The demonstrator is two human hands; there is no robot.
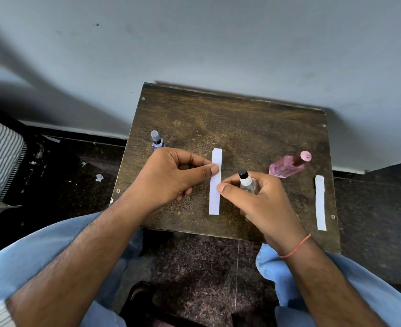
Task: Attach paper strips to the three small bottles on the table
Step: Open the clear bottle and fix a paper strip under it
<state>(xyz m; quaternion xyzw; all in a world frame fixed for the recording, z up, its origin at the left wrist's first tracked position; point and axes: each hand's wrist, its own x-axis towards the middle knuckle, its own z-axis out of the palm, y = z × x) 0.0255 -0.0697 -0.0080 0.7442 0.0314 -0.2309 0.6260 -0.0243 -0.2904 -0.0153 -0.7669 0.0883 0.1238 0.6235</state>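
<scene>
Head view: your left hand (171,175) pinches the paper strip (214,182); your right hand (260,199) grips the clear bottle (247,182). Loose pinch risks skewed wrap, strip slipping.

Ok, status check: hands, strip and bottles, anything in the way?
Left hand pinches paper strip; right hand grips clear bottle, thumb on strip. Pink bottle, blue bottle bare; spare strip at right. Nothing in the way.

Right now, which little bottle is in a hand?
The clear bottle with the black cap, gripped by the right hand. The pink bottle and blue bottle stand untouched.
</scene>
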